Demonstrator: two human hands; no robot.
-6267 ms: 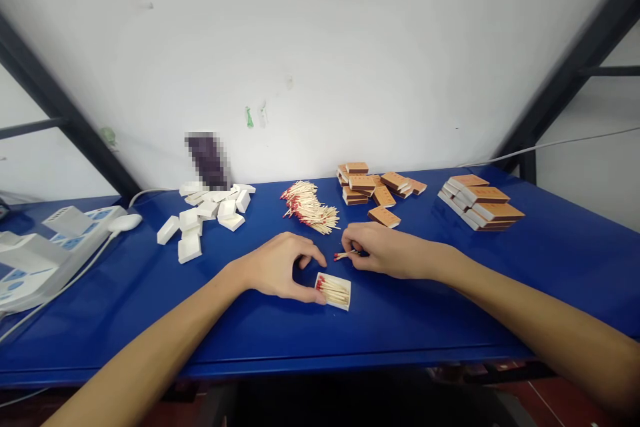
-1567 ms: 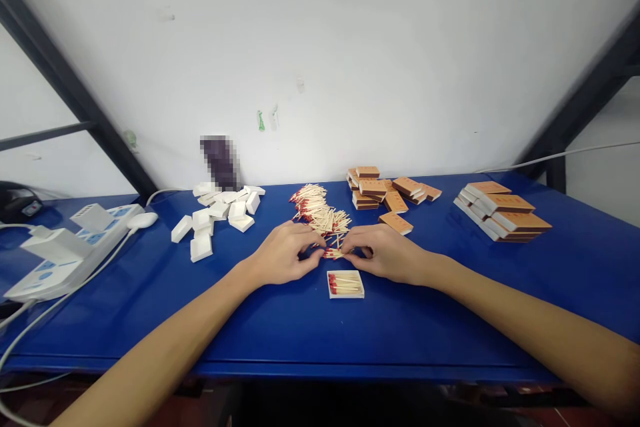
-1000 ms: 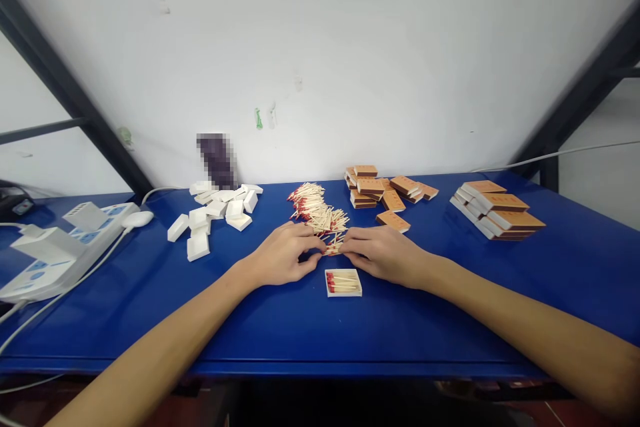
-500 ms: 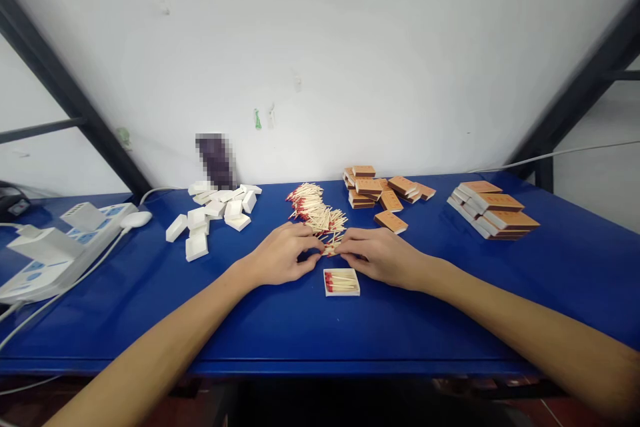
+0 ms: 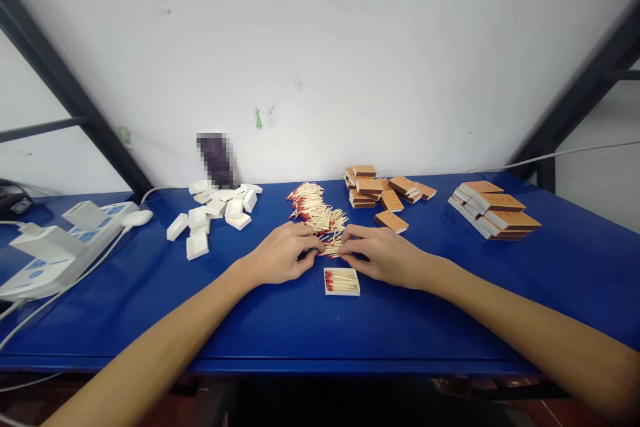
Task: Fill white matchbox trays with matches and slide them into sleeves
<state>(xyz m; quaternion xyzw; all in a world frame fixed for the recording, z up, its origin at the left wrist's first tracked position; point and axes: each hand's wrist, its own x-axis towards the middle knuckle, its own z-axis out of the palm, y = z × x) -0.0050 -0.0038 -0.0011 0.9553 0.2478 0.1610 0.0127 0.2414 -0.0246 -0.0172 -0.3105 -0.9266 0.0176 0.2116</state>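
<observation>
My left hand [image 5: 289, 253] rests on the table with fingers curled, thumb and fingertips closed at the left ends of a few matches [image 5: 331, 247]. From the other side, my right hand [image 5: 377, 253] pinches at the right ends of these matches. Its fingertips partly hide them. Directly behind lies a heap of loose red-tipped matches [image 5: 310, 203]. In front of the hands, an open white matchbox tray [image 5: 342, 282] holds several matches lying sideways, most red heads to the left.
Several empty white trays [image 5: 215, 207] lie scattered at left. Brown matchboxes [image 5: 370, 187] are piled behind my right hand, and more are stacked [image 5: 495, 210] farther right. A power strip [image 5: 70, 247] with plugs and cables occupies the blue table's [image 5: 280, 333] left side.
My fingertips have drawn slightly apart, the right hand shifting a little to the right, so more of the matches between them shows. The filled tray has stayed in place.
</observation>
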